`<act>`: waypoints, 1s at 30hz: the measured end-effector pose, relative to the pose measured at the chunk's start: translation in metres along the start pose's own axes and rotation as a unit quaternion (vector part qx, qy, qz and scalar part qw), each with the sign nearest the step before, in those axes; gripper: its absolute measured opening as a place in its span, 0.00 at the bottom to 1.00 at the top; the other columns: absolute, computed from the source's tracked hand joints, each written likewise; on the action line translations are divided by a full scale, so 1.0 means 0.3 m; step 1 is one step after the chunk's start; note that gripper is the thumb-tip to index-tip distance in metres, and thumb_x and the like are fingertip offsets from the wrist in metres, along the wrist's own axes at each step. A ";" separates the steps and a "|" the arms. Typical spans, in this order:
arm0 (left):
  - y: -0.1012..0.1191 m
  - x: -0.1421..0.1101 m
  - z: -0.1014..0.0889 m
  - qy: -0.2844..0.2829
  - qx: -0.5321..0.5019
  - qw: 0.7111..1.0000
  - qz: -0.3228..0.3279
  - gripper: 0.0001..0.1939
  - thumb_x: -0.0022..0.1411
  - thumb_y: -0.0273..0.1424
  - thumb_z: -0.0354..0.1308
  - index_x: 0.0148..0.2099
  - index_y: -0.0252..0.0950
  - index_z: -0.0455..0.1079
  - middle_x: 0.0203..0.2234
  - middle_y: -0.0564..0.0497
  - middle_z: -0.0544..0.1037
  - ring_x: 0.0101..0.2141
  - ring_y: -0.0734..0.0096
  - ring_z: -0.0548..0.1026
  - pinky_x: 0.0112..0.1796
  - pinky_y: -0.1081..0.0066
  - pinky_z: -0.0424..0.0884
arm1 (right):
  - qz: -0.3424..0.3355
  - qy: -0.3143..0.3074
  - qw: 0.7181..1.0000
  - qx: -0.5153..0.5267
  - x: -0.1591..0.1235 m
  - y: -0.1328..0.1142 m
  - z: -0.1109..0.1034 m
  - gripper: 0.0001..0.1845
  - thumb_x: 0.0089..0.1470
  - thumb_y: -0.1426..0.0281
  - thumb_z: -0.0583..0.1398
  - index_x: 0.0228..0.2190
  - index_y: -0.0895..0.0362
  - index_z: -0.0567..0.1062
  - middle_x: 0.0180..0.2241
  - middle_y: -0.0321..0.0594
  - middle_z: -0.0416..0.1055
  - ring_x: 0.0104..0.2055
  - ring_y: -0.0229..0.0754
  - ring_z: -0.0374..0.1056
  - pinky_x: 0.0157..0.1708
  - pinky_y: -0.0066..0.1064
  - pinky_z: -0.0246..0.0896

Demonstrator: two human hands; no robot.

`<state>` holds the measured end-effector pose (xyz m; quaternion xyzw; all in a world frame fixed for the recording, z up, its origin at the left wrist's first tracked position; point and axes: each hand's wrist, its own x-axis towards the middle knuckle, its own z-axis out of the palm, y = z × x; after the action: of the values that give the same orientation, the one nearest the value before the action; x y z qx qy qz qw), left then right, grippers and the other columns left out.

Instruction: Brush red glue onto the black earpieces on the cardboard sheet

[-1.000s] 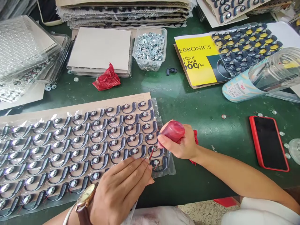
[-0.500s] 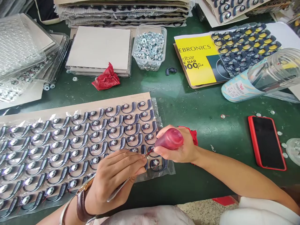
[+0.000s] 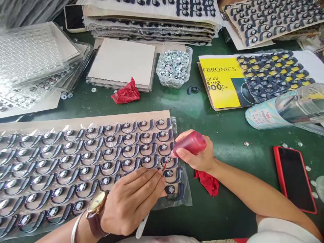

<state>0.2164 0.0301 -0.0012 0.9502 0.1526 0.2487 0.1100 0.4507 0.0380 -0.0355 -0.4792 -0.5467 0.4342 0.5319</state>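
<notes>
My left hand (image 3: 131, 200) is closed around a pair of tweezers (image 3: 142, 227), whose flat silver end sticks out below the palm. Its fingertips are over the lower right part of a sheet of small curved black parts (image 3: 111, 152), each with a round silver centre, laid in rows on brown card and clear plastic. A thin reddish tip or wire shows just past these fingertips. My right hand (image 3: 206, 157) grips a red squeeze bottle (image 3: 191, 145), tilted with its base up to the right. The bottle's nozzle end points at the sheet's right edge, partly hidden by fingers.
Crumpled red cloths (image 3: 126, 92) lie behind the sheet and under my right wrist (image 3: 207, 180). A clear tub of metal washers (image 3: 174, 65) stands at the back. On the right are a clear bottle (image 3: 268, 113) and a red-cased phone (image 3: 295, 179). Plastic trays (image 3: 30, 57) are stacked left.
The camera view has shifted, so the table things sit lower and further right. The bottle has tilted flatter, and my hands have drawn slightly apart. Both keep their hold.
</notes>
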 end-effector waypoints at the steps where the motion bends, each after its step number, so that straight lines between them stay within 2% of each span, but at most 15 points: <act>1: 0.000 0.000 0.002 -0.003 0.004 1.000 0.001 0.11 0.67 0.24 0.54 0.48 0.25 0.75 0.43 0.42 0.81 0.46 0.60 0.79 0.47 0.63 0.77 | 0.000 -0.005 1.000 0.003 -0.003 0.003 0.004 0.10 0.51 0.65 0.68 0.27 0.56 0.74 0.22 0.38 0.76 0.23 0.40 0.73 0.23 0.30 0.71; 6: 0.026 -0.008 0.012 -0.009 0.037 0.999 0.017 0.11 0.67 0.24 0.55 0.47 0.23 0.76 0.44 0.40 0.81 0.47 0.56 0.79 0.48 0.61 0.77 | 0.001 -0.024 1.000 -0.001 -0.005 0.001 0.014 0.10 0.49 0.65 0.68 0.27 0.56 0.73 0.21 0.37 0.75 0.23 0.40 0.73 0.23 0.30 0.71; 12: 0.046 -0.003 0.020 -0.010 0.067 0.997 0.039 0.11 0.65 0.25 0.58 0.46 0.21 0.76 0.41 0.38 0.81 0.43 0.53 0.81 0.45 0.61 0.79 | -0.041 -0.030 0.998 -0.048 0.002 0.002 0.021 0.10 0.48 0.67 0.69 0.25 0.56 0.73 0.23 0.37 0.76 0.23 0.39 0.73 0.26 0.30 0.72; 15: 0.044 0.003 0.022 -0.006 0.064 0.997 0.031 0.10 0.65 0.24 0.57 0.45 0.22 0.76 0.41 0.38 0.82 0.43 0.53 0.81 0.44 0.62 0.80 | -0.074 -0.020 0.995 -0.067 -0.001 0.010 0.022 0.09 0.48 0.68 0.69 0.25 0.57 0.74 0.24 0.38 0.76 0.24 0.40 0.73 0.25 0.29 0.71; 20: 0.041 0.011 0.017 -0.007 0.065 0.997 0.034 0.10 0.66 0.24 0.57 0.45 0.22 0.76 0.41 0.39 0.81 0.43 0.54 0.81 0.43 0.62 0.80 | -0.114 0.013 0.989 -0.094 0.001 0.012 0.024 0.10 0.48 0.68 0.69 0.24 0.56 0.74 0.20 0.36 0.73 0.23 0.40 0.72 0.24 0.29 0.70; 25: 0.045 0.010 0.011 -0.007 0.061 0.998 0.027 0.11 0.67 0.24 0.54 0.45 0.23 0.76 0.42 0.40 0.82 0.42 0.55 0.81 0.42 0.63 0.80 | -0.099 0.023 0.993 -0.059 0.005 0.002 0.026 0.09 0.48 0.68 0.68 0.26 0.56 0.74 0.22 0.39 0.75 0.22 0.40 0.73 0.22 0.29 0.70; 30: 0.041 0.004 0.014 -0.010 0.052 0.998 0.022 0.11 0.68 0.23 0.53 0.45 0.23 0.76 0.43 0.40 0.81 0.44 0.56 0.81 0.45 0.62 0.78 | -0.034 0.028 0.997 -0.061 -0.001 0.004 0.021 0.08 0.50 0.67 0.67 0.26 0.55 0.73 0.20 0.37 0.74 0.22 0.41 0.73 0.23 0.30 0.72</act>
<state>0.2223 0.0186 -0.0009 0.9601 0.1438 0.2333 0.0564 0.4445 0.0382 -0.0369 -0.5035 -0.5731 0.3680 0.5316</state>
